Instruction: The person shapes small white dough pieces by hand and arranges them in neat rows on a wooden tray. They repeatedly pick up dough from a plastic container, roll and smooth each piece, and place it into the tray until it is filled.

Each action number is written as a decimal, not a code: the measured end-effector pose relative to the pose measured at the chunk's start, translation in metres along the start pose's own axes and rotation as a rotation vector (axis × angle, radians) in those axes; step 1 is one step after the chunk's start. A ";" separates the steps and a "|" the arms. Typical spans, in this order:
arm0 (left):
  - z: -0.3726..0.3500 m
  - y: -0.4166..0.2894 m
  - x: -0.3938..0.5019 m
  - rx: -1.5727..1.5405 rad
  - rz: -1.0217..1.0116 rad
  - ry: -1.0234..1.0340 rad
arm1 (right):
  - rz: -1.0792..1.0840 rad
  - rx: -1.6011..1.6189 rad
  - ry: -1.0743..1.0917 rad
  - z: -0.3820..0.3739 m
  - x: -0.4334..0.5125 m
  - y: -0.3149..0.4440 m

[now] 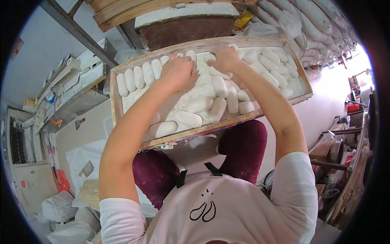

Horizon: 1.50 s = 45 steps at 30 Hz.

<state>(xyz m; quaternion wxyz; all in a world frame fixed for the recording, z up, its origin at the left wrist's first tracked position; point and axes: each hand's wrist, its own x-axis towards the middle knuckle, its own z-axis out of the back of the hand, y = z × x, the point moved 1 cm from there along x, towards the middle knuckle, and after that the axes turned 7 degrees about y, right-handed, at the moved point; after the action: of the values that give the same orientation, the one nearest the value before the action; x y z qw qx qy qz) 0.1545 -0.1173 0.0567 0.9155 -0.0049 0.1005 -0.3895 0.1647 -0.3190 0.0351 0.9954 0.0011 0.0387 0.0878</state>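
A shallow wooden tray (198, 130) with a floured bottom lies before me, full of oval white dough pieces. Along its far left side several of them stand in a neat row, one being a dough piece (139, 77). My left hand (180, 70) is over the right part of that row, touching it; its fingertips are partly hidden. My right hand (225, 58) has its thumb and fingers around a dough piece (209, 57) near the far wall. Closer to me and to the right, dough pieces lie loosely at various angles, such as one dough piece (188, 118).
Beyond the tray is a brown box (189, 30) with a white top, beside wooden boards (122, 12). Stacked plastic-wrapped sacks (317, 33) fill the far right. A shelf (73, 100) stands left; a scraper (86, 169) lies below it. My knees are under the tray's near edge.
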 end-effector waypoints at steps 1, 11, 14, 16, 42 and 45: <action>0.002 -0.006 0.003 -0.167 0.010 0.002 | -0.003 0.013 0.097 0.003 -0.002 -0.004; -0.013 -0.064 0.059 -0.802 0.069 0.060 | -0.312 1.542 0.147 0.032 -0.087 -0.077; -0.011 -0.069 0.061 -0.903 0.061 0.102 | -0.358 1.743 0.052 0.019 -0.097 -0.073; -0.011 -0.071 0.054 -0.885 0.023 0.035 | -0.328 1.863 0.099 0.014 -0.098 -0.067; 0.036 -0.119 -0.025 -2.364 0.036 -0.441 | -0.012 1.984 -0.276 0.047 -0.104 0.081; 0.030 -0.095 -0.019 -2.317 0.129 -0.479 | 0.070 1.502 -0.294 0.038 -0.102 0.095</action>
<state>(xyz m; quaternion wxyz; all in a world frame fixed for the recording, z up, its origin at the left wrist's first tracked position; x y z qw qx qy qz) 0.0792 -0.1719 0.0977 0.3788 -0.8991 0.2193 -0.0085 0.0506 -0.2433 0.0816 0.7191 0.6901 -0.0451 0.0684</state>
